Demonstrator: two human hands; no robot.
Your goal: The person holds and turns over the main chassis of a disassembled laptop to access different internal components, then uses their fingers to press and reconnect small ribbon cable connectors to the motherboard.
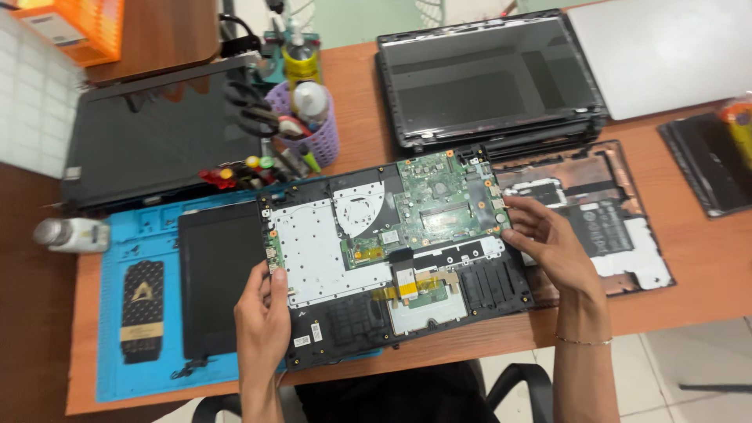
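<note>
An opened laptop base [329, 258] lies in front of me, its green circuit board [442, 196], fan [359, 207] and silver inner plate showing. My left hand [262, 317] grips the base's left edge, thumb on top. My right hand [548, 243] holds the right edge next to the circuit board, fingers curled over the rim. The base rests partly on a blue work mat [141, 227] and partly on the wooden table [697, 266].
A black flat panel [215, 282] and a small black pouch [142, 309] lie on the mat. A removed bottom cover [619, 227] sits right of the base. Laptop screens [486, 78] stand behind, a purple tool cup [317, 129], screwdrivers [251, 168], a white bottle [74, 233] left.
</note>
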